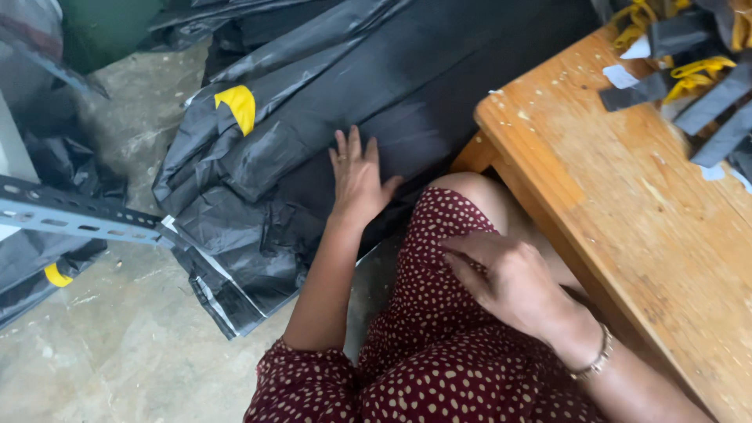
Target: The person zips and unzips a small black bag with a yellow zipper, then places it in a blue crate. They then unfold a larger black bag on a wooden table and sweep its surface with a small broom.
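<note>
My left hand (358, 182) lies flat, fingers spread, on a pile of black plastic bags (313, 117) heaped on the floor to my left. One bag shows a yellow tie strip (238, 104). Resting on my thigh, my right hand (509, 282) has its fingers loosely curled against the dark red dotted dress (439, 345) and holds nothing. A thin bracelet (597, 359) circles that wrist.
A worn wooden table (627, 204) stands at the right, with folded black bags and yellow strips (689, 70) at its far end. A grey perforated metal angle bar (70, 215) crosses the left side. Bare concrete floor (117, 345) lies below.
</note>
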